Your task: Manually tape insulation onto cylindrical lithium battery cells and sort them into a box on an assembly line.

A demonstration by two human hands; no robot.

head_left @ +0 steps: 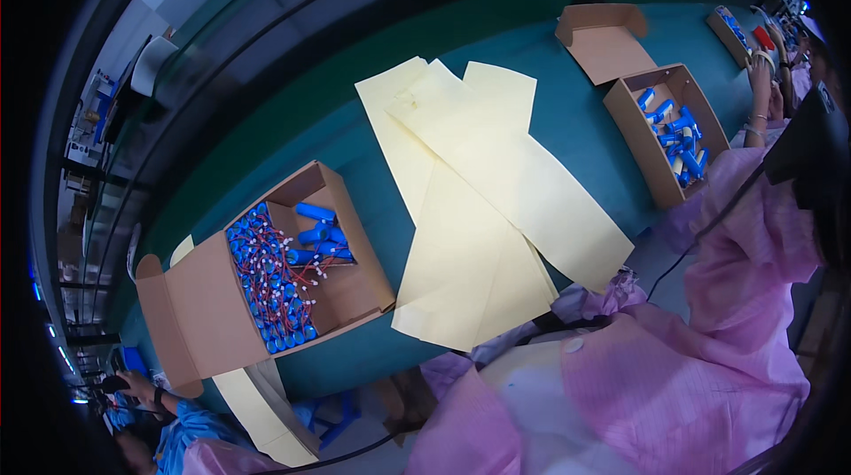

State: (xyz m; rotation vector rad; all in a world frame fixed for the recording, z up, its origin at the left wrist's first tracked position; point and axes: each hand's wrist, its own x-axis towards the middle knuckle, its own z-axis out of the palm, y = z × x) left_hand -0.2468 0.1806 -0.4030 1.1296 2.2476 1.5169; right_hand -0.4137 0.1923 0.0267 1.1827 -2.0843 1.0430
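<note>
Neither of my hands shows; pink clothing (656, 360) fills the lower right, and a pink sleeve (745, 236) rises along the right side. Several pale yellow sheets (479, 245) overlap in a crossed pile on the green tabletop (346, 147), their near edges close to my clothing. Left of them stands an open cardboard box (359, 236) with its lid folded out to the left. Blue cylindrical battery cells (288, 315) with red wires and white connectors pack its left side. A few blue cells (315, 212) lie loose beside them.
A second open cardboard box (643, 143) with loose blue cells stands at the right. Beyond it are a smaller box (729, 36) and another person's hand (760, 76). More pale strips (257, 413) hang at the near left edge, by a person in blue (191, 435).
</note>
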